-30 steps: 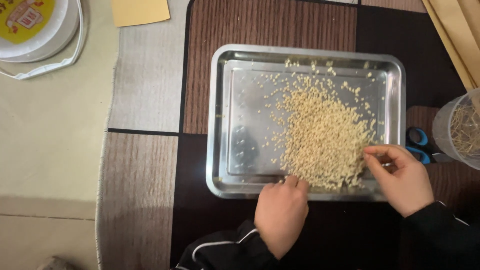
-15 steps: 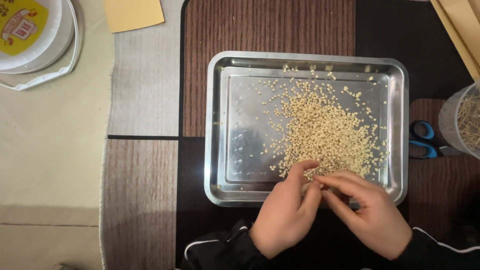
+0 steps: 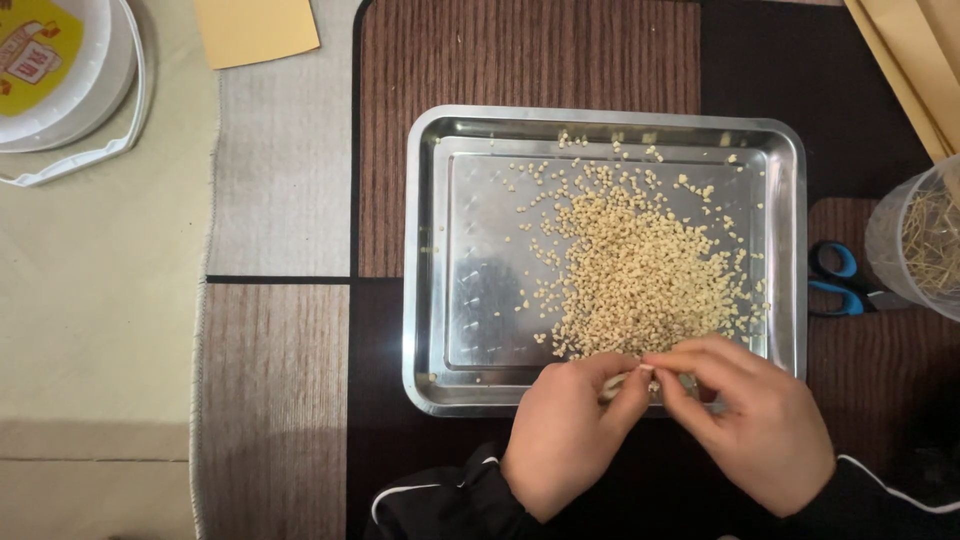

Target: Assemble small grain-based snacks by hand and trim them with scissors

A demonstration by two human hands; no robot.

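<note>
Both our hands now meet at the near edge of the shiny rectangular steel tray (image 3: 430,250): our left hand (image 3: 565,435) and right hand (image 3: 750,425) have closed in, fingertips pinched together on a small pale piece we cannot make out. Half a second ago they were just converging. Small beige grains (image 3: 640,270) heap right of centre; the tray's left side lies bare, and blue-handled scissors (image 3: 835,280) sit beyond its right rim.

Far to the upper left of the steel tray (image 3: 425,250), a round white plastic tub (image 3: 85,85) with a thin white handle stands on the beige floor. Its top bears a yellow label (image 3: 35,40) with a small red-and-white picture, cut off by the frame edge.
</note>
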